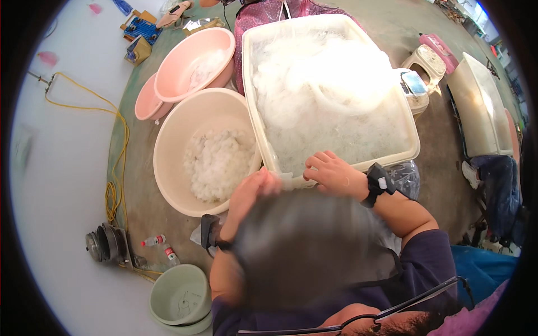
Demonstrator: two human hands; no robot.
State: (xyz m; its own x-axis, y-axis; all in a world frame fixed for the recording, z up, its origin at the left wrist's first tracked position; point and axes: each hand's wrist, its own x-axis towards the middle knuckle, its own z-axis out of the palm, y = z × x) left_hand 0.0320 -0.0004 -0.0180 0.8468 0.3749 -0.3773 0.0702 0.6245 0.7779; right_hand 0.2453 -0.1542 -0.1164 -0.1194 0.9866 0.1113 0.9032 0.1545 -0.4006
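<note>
My left hand (255,187), partly blurred, is at the near left corner of a large cream tub (417,148), its fingers pinched together. A small whitish wet scrap (287,180) shows beside its fingertips; its kind is unclear. My right hand (335,175) is over the tub's near rim, with fingers curled and the thumb tucked under. Whatever it may hold is hidden. In the tub, a big mass of white fluffy fibre (286,78) lies in shallow water. Left of it, a round cream basin (168,140) contains a heap of white fibre clumps (221,162).
Two pink basins (168,73) stand beyond the cream basin. Green basins (162,299), bottles (154,241) and a yellow cable (120,162) lie at left. A stool (423,64) and a white bin (479,106) are at right. A blurred dark shape (314,246) covers the near middle.
</note>
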